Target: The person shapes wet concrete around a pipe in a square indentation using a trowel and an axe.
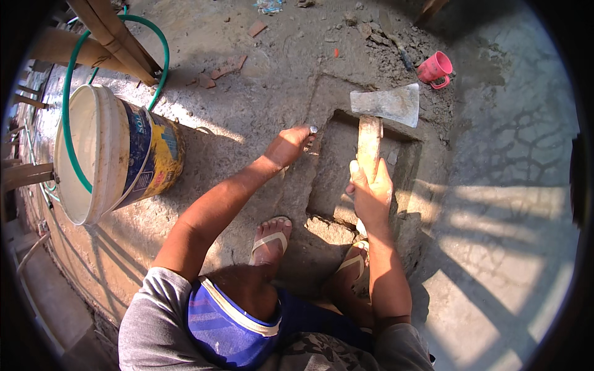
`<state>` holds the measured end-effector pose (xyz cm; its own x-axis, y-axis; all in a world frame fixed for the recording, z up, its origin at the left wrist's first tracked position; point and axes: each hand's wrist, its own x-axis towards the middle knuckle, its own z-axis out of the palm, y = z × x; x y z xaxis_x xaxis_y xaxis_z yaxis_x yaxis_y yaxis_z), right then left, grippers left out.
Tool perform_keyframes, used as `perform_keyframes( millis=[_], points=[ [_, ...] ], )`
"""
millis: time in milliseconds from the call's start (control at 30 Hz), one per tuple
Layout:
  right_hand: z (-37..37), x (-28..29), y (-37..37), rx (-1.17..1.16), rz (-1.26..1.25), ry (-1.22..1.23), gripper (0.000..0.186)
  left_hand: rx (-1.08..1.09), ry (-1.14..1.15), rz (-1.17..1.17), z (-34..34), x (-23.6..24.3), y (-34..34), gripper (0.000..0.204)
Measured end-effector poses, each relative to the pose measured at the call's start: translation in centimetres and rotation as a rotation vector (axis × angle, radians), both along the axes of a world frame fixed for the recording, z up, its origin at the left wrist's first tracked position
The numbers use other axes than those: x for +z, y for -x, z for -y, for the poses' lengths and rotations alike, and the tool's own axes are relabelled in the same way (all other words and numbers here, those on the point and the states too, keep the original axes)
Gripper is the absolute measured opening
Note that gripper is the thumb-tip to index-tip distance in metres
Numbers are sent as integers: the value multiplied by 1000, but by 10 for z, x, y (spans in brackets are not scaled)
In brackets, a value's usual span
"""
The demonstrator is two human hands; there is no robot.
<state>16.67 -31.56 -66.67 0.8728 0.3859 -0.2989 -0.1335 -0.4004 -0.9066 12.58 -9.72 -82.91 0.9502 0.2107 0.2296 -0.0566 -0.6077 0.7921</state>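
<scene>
My right hand (371,188) grips the short wooden handle (370,139) of a tool with a wide, flat grey metal head (387,102), which is raised over a rectangular recess (334,167) cut in the rough concrete floor. To the left of it, my left hand (289,145) is closed round a small upright object with a silvery top (313,130), perhaps a metal rod, at the recess's left edge; most of that object is hidden by the hand.
A large plastic bucket (88,157) with a green hose (164,52) stands left, below bamboo poles (114,37). A pink mug (433,67) lies by rubble (383,46) at upper right. My sandalled feet (269,241) are below the recess. Smoother cracked concrete (507,154) extends right.
</scene>
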Motion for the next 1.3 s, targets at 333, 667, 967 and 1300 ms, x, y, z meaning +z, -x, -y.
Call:
perform_keyframes(
  millis=[333,667,967,1300],
  points=[
    [-8,25,-21,148,-23,193,31,71,58,-48,4,8,1,14],
    [-26,37,-7,-230,551,-508,25,89,26,-10,5,-8,1,14],
    [-34,76,-39,28,255,80,33,86,34,1,4,-10,5,11],
    [2,-36,-16,250,286,351,27,81,115,-20,12,2,0,12]
  ],
)
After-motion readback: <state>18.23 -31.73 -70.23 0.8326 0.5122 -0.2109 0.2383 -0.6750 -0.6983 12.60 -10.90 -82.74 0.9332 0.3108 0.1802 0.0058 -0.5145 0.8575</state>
